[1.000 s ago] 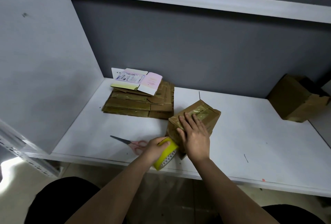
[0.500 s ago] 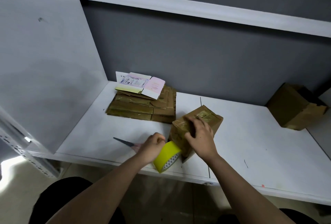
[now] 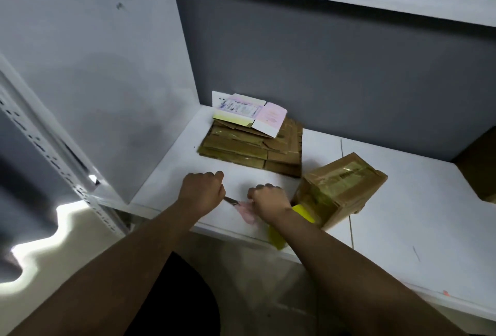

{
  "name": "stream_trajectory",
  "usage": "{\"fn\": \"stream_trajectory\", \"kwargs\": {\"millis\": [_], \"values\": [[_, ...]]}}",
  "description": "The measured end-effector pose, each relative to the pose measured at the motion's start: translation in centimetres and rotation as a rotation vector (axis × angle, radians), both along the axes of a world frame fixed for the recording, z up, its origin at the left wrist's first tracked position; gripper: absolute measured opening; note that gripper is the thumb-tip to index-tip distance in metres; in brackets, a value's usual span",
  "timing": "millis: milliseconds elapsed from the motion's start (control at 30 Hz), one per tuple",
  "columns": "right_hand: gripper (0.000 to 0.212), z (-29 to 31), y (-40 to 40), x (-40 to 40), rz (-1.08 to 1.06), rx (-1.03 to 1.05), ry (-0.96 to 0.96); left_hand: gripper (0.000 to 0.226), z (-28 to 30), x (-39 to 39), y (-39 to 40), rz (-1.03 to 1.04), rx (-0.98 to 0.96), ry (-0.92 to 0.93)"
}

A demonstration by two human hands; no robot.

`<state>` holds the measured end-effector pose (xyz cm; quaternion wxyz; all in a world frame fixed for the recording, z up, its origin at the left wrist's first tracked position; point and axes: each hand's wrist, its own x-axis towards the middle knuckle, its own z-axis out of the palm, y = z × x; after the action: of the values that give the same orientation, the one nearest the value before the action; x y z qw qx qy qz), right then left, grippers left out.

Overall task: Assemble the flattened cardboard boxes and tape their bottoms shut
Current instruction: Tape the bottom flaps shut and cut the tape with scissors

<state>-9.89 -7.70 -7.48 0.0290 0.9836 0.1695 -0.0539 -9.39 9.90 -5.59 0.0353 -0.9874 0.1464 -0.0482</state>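
An assembled brown cardboard box (image 3: 341, 185) lies tilted on the white shelf (image 3: 402, 217), with shiny tape across its upper face. A yellow tape roll (image 3: 303, 213) sits against the box's near left corner, partly hidden under my right forearm. My right hand (image 3: 268, 201) is curled over the pink handles of the scissors (image 3: 245, 212), left of the box. The scissors' blade runs towards my left hand (image 3: 204, 190), which is a closed fist on the shelf with nothing visible in it. A stack of flattened cardboard boxes (image 3: 249, 150) lies behind both hands.
A flattened white and pink printed carton (image 3: 249, 114) tops the stack. Another brown box (image 3: 483, 172) shows at the right edge. A grey side panel (image 3: 107, 80) walls the left, a dark back wall stands behind, and a shelf board runs overhead.
My right hand left the box and moved left onto the scissors. My left hand let go of the tape roll and moved further left. The view turned left.
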Motion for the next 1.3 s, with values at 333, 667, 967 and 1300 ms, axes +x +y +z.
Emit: {"fn": "stream_trajectory", "kwargs": {"millis": [333,667,967,1300], "values": [[0.031,-4.3,3.3,2.2,-0.065,-0.129,0.074,0.031,-2.6,1.3,1.4,-0.037,0.051,-0.013],[0.023,3.7,-2.3,-0.5,-0.402,0.539,0.072,0.015,0.1,-1.4,-2.0,0.359,-0.862,0.016],[0.045,6.7,-14.2,-12.8,-0.499,1.186,0.568,0.04,-3.3,-3.1,-13.4,0.189,-1.017,0.717],[0.051,5.8,-19.8,-14.4,-0.51,0.929,0.753,0.008,-2.9,-2.5,-14.9,0.038,-1.167,0.775]]}}
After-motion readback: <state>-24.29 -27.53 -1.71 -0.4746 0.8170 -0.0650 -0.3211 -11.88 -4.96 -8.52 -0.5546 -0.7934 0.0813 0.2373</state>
